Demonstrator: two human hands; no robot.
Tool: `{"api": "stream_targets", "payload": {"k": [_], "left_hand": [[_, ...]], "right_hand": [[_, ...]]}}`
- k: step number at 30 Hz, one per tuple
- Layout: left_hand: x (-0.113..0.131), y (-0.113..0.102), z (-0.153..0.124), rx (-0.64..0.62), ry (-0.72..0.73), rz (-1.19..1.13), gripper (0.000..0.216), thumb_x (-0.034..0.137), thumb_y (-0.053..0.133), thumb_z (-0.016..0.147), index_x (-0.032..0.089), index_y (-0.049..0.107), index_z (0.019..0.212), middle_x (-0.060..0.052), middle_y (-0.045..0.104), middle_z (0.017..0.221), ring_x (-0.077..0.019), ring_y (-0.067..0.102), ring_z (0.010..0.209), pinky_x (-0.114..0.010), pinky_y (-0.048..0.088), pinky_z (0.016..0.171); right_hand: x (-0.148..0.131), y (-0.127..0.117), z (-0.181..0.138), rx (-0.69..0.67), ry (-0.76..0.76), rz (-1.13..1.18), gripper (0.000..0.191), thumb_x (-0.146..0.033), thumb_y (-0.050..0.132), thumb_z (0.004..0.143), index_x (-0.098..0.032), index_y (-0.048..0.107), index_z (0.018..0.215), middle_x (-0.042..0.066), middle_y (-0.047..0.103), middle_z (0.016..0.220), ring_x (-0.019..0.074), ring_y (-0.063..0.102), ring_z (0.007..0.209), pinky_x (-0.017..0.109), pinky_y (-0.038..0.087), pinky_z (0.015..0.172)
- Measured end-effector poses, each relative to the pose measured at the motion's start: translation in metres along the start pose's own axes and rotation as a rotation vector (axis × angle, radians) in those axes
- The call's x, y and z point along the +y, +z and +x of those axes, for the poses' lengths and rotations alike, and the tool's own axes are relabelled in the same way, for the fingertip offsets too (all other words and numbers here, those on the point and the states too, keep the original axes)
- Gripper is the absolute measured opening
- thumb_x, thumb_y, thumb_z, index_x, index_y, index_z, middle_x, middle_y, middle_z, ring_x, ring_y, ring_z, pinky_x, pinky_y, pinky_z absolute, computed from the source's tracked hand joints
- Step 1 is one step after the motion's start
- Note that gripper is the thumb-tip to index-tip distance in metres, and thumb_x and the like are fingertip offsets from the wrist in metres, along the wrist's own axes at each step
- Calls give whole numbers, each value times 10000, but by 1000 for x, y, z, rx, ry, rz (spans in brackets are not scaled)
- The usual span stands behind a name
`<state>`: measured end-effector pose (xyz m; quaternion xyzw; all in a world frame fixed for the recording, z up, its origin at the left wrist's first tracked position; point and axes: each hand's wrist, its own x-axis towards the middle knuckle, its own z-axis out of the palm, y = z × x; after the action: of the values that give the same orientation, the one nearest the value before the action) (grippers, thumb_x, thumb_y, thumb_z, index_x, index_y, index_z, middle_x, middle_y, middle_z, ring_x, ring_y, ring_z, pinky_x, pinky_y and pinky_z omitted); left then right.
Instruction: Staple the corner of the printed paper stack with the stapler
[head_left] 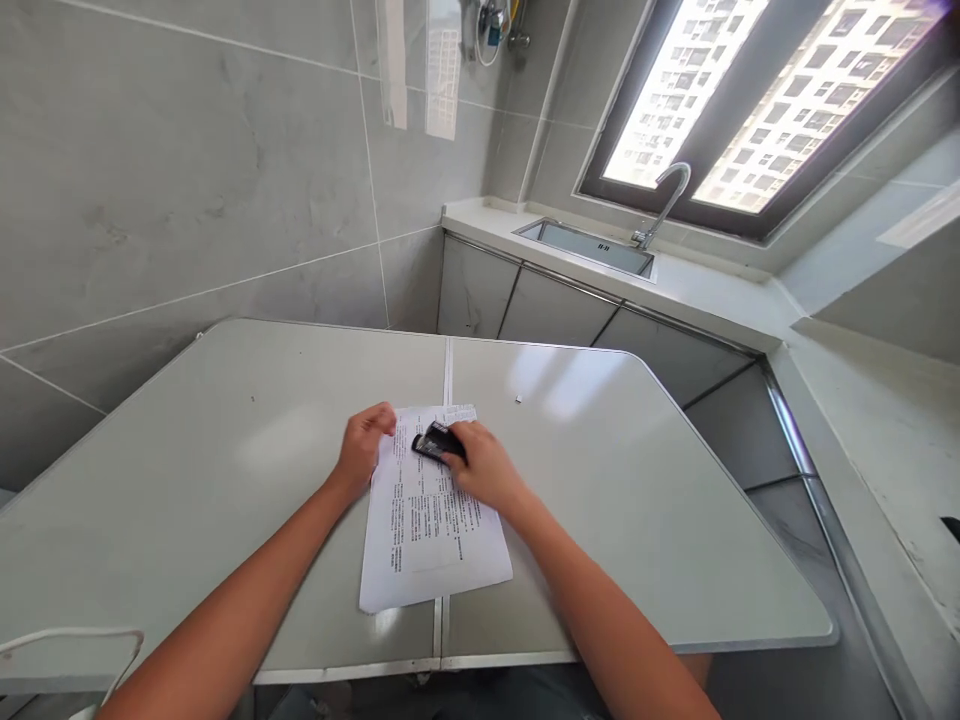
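Printed sheets of white paper (420,545) lie across the middle seam of the folding table (600,540). My left hand (364,440) is closed at the paper's upper left edge, its fingers pinching that edge. Over the upper part of the page, my right hand (484,462) grips a black stapler (435,442), its nose pointing left towards my left hand. Whether the stapler touches the paper or hovers just above it, I cannot tell. How many sheets there are is unclear.
A small white scrap (518,399) lies right of the paper. A white cable (75,632) crosses the table's front left corner. Beyond the table are a counter (720,290) with a sink (585,245), a curved tap (667,205) and a window. A tiled wall rises on the left.
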<state>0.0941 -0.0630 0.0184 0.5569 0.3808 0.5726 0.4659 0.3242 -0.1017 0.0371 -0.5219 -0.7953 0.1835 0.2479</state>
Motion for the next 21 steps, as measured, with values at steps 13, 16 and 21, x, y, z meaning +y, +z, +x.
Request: {"api": "stream_targets", "payload": {"k": [13,16,21], "left_hand": [[-12,-51,24,246,-201,-927,513,231,593,889,195,165,607,49,223,525,-97,298,459,-283,242,441],[-14,-48,24,255,-217,-937,509,225,591,885,196,166,607,48,227,527,-96,301,459,-283,246,437],[-15,-50,26,257,-231,-944,502,226,592,885,196,172,612,46,240,530,-97,309,465,-279,258,438]], "right_hand": [[39,-22,-45,-90,43,78,169,-136,594,817,-244,508,913,28,607,955,219,582,878,353,489,736],[64,-44,-67,-87,120,72,107,-185,585,852,-237,528,927,21,603,957,205,572,861,344,476,739],[105,-76,-65,-146,141,247,193,-416,596,938,-236,646,987,25,667,927,198,613,827,326,501,729]]}}
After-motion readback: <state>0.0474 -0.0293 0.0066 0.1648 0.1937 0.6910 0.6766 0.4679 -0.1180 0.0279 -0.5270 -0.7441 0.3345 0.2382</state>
